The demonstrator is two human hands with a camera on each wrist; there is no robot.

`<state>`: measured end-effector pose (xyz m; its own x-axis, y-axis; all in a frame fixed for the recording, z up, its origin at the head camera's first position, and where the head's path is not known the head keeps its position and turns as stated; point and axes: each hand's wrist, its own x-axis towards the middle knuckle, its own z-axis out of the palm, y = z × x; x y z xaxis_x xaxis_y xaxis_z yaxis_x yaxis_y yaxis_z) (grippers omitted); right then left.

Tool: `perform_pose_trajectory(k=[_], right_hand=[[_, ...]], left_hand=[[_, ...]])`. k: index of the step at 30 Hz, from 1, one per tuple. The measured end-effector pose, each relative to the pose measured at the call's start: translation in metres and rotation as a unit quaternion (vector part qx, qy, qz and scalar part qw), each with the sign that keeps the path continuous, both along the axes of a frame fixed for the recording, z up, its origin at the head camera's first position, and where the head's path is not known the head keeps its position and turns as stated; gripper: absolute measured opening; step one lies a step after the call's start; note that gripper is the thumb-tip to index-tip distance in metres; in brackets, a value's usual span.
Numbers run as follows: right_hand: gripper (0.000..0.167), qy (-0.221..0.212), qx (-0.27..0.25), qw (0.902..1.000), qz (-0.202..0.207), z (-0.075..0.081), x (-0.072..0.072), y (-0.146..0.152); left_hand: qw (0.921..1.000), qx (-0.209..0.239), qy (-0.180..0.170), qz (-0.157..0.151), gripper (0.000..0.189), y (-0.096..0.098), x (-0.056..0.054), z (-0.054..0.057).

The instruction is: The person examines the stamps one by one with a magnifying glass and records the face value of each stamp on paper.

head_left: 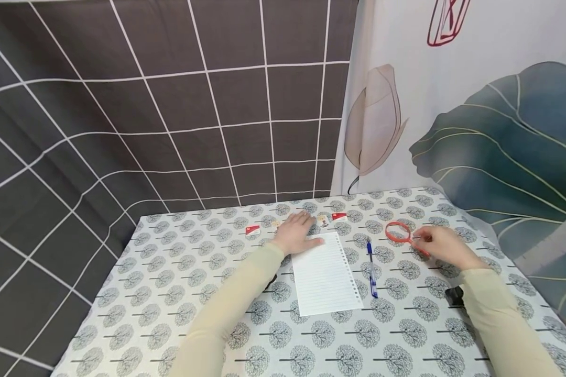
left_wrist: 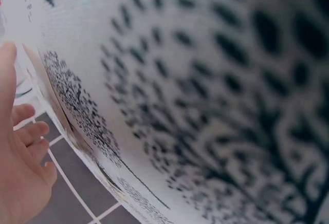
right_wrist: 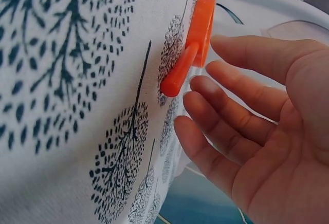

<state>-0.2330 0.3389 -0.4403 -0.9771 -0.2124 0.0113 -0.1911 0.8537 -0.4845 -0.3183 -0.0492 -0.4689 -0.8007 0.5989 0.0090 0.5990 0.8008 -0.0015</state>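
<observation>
My left hand [head_left: 296,234] lies over the top left corner of a lined sheet of paper [head_left: 327,277], its fingers extended toward the back and its thumb across the top edge. A red magnifying glass [head_left: 409,240] lies flat on the cloth at the right. Beside its handle is my right hand [head_left: 443,245], fingers loosely bent. In the right wrist view, the fingertips stay just apart from the orange-red handle [right_wrist: 180,72], with nothing in the palm. The left wrist view has the left hand [left_wrist: 23,167] at its edge, fingers slightly bent and holding nothing.
A blue pen [head_left: 372,267] lies between paper and magnifying glass. Toward the back are a red-and-white card [head_left: 252,230], another red-and-white card [head_left: 339,216] and a small picture card [head_left: 323,221]. The tree-print tablecloth [head_left: 165,293] reaches a dark checked curtain [head_left: 170,104].
</observation>
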Motion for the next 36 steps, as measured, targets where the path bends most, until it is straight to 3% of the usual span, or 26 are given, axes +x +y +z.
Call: perform_pose_trajectory(k=[8,16,28,36], right_hand=[[0.028,-0.009,-0.009,0.9999,0.002,-0.006,-0.002,-0.002],[0.02,-0.024,-0.005,0.9997,-0.005,-0.012,-0.005,-0.003],[0.016,-0.017,0.006,0.9998,-0.009,-0.012,-0.009,-0.006],[0.015,-0.022,-0.008,0.9996,-0.018,-0.016,-0.006,-0.008]], left_hand=[[0.9995,-0.006,-0.011,-0.03,0.084,0.004,0.002,-0.003],[0.9978,-0.03,-0.021,-0.054,0.081,0.009,0.011,-0.002],[0.9974,-0.027,-0.035,-0.057,0.079,0.01,0.011,-0.005],[0.997,-0.002,-0.05,-0.058,0.079,0.01,0.012,-0.003]])
